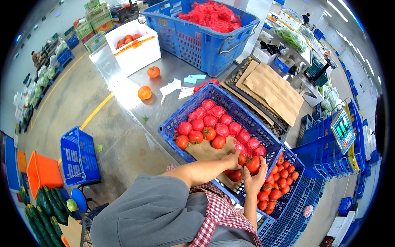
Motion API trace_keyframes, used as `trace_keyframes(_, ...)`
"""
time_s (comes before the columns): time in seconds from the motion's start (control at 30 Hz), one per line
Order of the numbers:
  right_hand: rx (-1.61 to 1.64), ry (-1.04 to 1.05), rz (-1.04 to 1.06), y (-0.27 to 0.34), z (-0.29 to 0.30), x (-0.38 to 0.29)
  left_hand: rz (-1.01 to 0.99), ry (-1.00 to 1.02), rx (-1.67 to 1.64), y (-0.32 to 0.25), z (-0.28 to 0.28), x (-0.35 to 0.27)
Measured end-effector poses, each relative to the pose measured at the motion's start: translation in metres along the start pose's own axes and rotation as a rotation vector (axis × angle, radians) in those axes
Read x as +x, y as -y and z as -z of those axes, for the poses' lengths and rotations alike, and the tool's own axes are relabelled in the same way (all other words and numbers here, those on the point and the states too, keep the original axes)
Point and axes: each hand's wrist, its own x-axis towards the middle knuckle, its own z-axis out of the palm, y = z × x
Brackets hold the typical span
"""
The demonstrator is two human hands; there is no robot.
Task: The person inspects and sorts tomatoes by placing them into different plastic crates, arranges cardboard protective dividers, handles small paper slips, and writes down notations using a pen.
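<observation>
A blue plastic crate [172,119] lined with brown paper [200,151] holds many tomatoes in pink-red film [210,120] and several bare ones. My right hand [256,177] is closed around a large bare tomato [253,164] at the crate's near right part. Beside it my left hand [232,160] reaches in, fingers against a smaller tomato [241,159]; whether it grips this is partly hidden. More bare tomatoes [235,175] lie just below the left hand. A second blue crate [296,185], full of bare tomatoes [276,194], adjoins on the right.
On the steel table [129,102] are two loose tomatoes [153,72], a white foam box [139,58] of tomatoes and a large blue crate [191,43] of red netting or film [213,17]. Brown paper sheets [271,89] and a scale display [343,131] stand right.
</observation>
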Motion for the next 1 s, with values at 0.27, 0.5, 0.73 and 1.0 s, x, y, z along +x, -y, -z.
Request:
trace_keyframes(0.27, 0.002, -0.01, 0.013, -0.001, 0.0, 0.0, 0.006, 0.008, 0.019, 0.0, 0.0, 0.0)
trace_keyframes(0.5, 0.021, 0.002, 0.002, -0.002, 0.0, 0.0, 0.023, 0.017, 0.019, -0.003, 0.002, -0.002)
trace_keyframes(0.73, 0.006, 0.034, 0.013, -0.003, -0.003, -0.001, 0.035, 0.032, 0.015, -0.001, 0.007, -0.005)
trace_keyframes(1.0, 0.003, 0.013, 0.044, -0.008, 0.002, 0.001, -0.035, 0.053, 0.099, -0.003, -0.001, 0.009)
